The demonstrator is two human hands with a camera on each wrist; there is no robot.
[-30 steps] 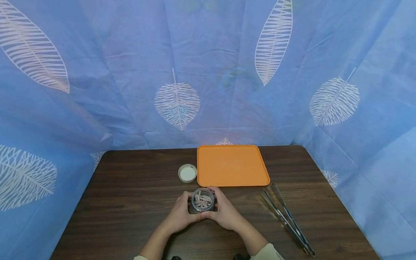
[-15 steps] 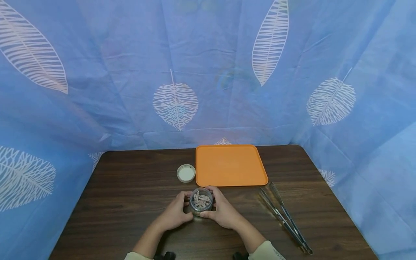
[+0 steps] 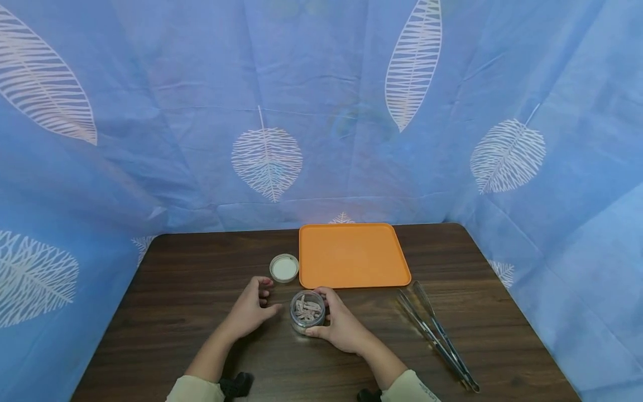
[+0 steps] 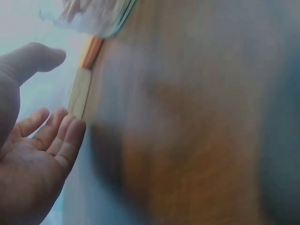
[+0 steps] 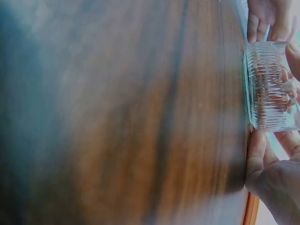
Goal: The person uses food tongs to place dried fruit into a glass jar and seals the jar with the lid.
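A clear glass jar [image 3: 296, 325] with ribbed sides stands upright on the dark wooden table, holding pale, dried-looking strips [image 3: 308, 309]. My right hand [image 3: 343, 326] grips it from the right, thumb at the near side and fingers at the far side. Apart from the jar, on its left, my left hand [image 3: 249, 308] holds nothing; its thumb and fingers are spread with a wide gap, as the left wrist view [image 4: 40, 159] also shows. Just beyond that hand lies a round lid [image 3: 284, 268], its whitish inside facing up.
An orange tray [image 3: 354, 255] lies at the table's far side, right beside the lid. Metal tongs [image 3: 442, 340] lie slantwise on the right of the table [image 3: 201, 279]. A blue curtain with white leaf prints [image 3: 321, 111] hangs behind and at both sides.
My left hand has let go of the jar and moved left, away from it. The right hand keeps its grip. The jar stays about where it was beside the tray.
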